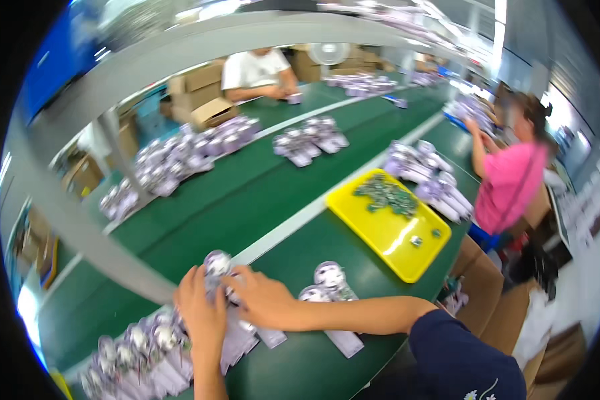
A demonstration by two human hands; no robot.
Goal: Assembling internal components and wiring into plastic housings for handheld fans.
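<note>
One held lilac device [217, 265], round end away

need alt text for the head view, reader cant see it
Left hand and right hand hold a round-headed lilac part over a green workbench, beside a row of similar parts. A yellow tray with green circuit boards lies ahead to the right; a co-worker in pink is beyond.

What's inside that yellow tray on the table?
The yellow tray holds a heap of what look like small green circuit boards, with two small pieces lying apart. The heap covers its lowest boards and the tray floor beneath.
</note>
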